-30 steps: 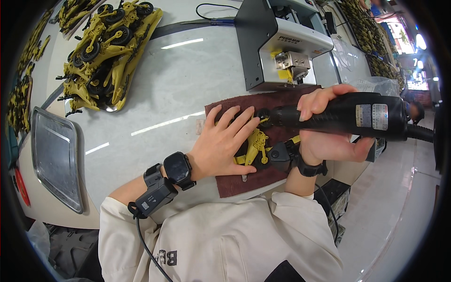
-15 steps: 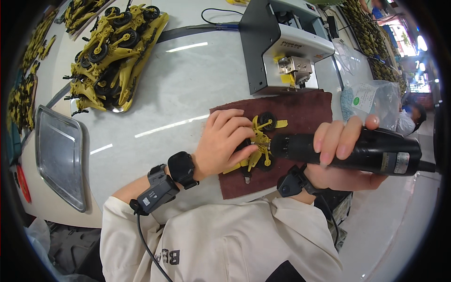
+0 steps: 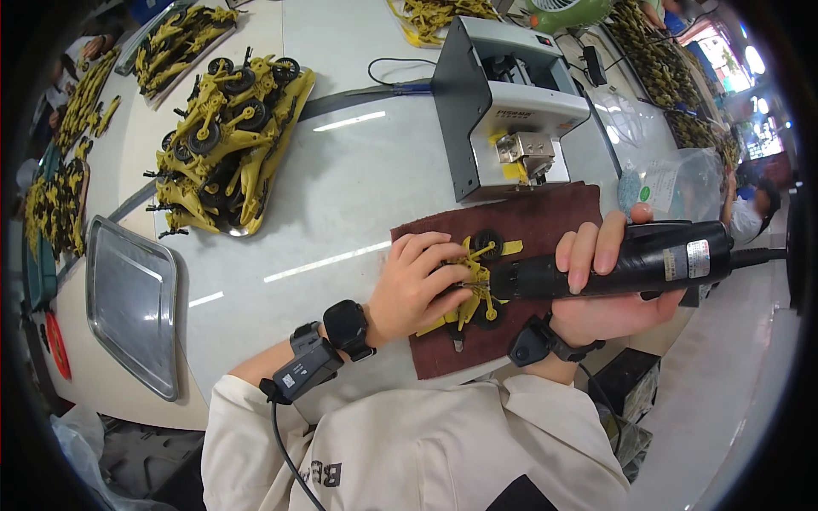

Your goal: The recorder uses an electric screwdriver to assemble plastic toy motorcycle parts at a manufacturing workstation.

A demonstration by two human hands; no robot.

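Observation:
A yellow toy motorcycle [image 3: 467,317] with black wheels lies on the brown cloth, partly hidden by fingers. My left hand [image 3: 417,285] is closed around its left side, pressing it down. From the right, my right hand [image 3: 596,264] grips a black electric screwdriver [image 3: 643,258], held nearly level with its cable trailing off to the right. The tool's front end meets the middle of the motorcycle. Whether the bit sits in a screw is too small to tell. Under the work, the brown cloth [image 3: 545,228] covers part of the table.
Behind the cloth stands a grey-and-white machine [image 3: 511,102]. A heaped tray of yellow toy motorcycles [image 3: 223,145] is at far left, with an upright-edged metal tray [image 3: 132,302] nearer. A plastic bag [image 3: 682,183] of bluish pellets lies right. Other people are at the far edges.
The whole view has shifted a little, so the table appears lower. The screwdriver's rear end has swung slightly away from me. Both hands keep their holds.

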